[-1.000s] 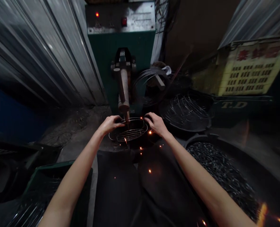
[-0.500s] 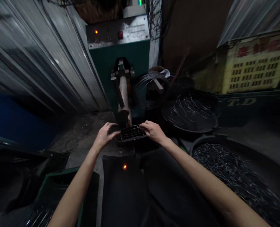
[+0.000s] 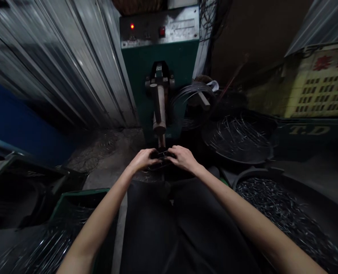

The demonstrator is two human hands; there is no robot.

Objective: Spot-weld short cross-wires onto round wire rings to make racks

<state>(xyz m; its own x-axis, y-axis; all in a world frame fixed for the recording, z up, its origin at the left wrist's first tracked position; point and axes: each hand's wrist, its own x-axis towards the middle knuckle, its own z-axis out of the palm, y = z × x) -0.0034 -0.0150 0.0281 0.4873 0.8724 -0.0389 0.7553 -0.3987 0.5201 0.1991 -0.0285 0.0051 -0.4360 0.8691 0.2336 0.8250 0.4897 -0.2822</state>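
Metal wall (image 3: 100, 57), ten o'clock; my left hand (image 3: 141, 160) and right hand (image 3: 183, 158) pinch wire frame (image 3: 163, 154)—uneven pull could skew it!

The wire frame (image 3: 163, 154) is a small, open piece of thin metal wire, dark over most of its visible length with a few pale glints, and its short straight wires show in the gap between the left hand (image 3: 144, 159) and the right hand (image 3: 181, 157), which hold it by its two sides. It lies crosswise just under the lower end of the rod (image 3: 162, 140) on the green machine (image 3: 160, 51), whether touching it or not cannot be told. A curved wire shows below the fingers, while its ends and exact tilt are hidden by fingers and shadow.
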